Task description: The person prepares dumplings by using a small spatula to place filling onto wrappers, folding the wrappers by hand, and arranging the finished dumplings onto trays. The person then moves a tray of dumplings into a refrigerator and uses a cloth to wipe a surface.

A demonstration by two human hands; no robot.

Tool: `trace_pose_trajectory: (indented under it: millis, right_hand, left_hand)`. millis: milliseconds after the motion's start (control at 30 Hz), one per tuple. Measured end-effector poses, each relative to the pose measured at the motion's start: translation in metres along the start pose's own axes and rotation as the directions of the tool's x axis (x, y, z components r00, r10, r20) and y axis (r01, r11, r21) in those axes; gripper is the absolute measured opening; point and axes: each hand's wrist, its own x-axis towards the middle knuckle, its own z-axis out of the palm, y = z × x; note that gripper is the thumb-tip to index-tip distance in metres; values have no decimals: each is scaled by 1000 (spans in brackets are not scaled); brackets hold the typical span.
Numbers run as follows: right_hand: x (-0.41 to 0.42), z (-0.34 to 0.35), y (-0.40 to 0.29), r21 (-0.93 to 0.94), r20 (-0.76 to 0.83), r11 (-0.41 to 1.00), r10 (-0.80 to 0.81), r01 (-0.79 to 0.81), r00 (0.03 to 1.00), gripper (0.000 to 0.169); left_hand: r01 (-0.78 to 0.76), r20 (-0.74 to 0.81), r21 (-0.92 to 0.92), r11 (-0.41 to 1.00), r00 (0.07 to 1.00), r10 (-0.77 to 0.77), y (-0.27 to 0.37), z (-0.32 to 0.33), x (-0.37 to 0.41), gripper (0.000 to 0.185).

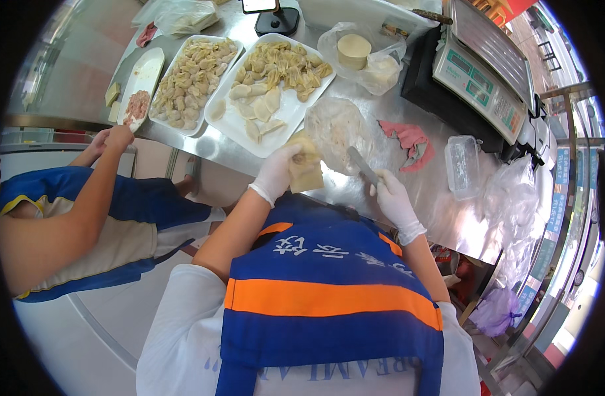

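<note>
In a white glove, my left hand (277, 168) holds square wonton wrappers (306, 174), with a small dab of filling on the upper one. My right hand (394, 200), gloved too, grips a flat metal spatula (363, 166). Its blade tip reaches over a plastic-lined bowl of pale filling (336, 129). Left of the bowl is a white tray (302, 116) bearing folded wontons (282, 64) and several half-moon dumplings (263, 106). A second white tray (197, 132) beside it is heaped with wontons (191, 86).
Another person (99, 218) works at the left by a long plate (145, 69) with pink minced filling (136, 105). A plastic bag (377, 74) holds round wrappers (354, 51). Rightward are a red cloth (414, 143), a clear container (462, 168) and a digital scale (481, 86).
</note>
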Motion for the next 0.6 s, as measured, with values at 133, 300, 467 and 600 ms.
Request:
trace_pose_trajectory:
  millis: [133,300,467,600]
  right_hand:
    - [17,20,-5,-362,-63,914,-219,182,974,29]
    - [30,29,-20,-555,-64,832,-63,17,996,33]
    - [32,34,-11,-582,-68,813,-13,-29,998,33]
    - [35,38,7,-468,-120,882,-2,-54,993,32]
  left_hand:
    - [-1,63,391,920,998,-26,-25,3,31,34]
    - [12,43,428,904,999,-33,-25,26,32,48]
    - [-17,76,556,831,997,-31,-34,19,38,49]
    - [-66,121,630,774,993,-13,-40,18,44,44]
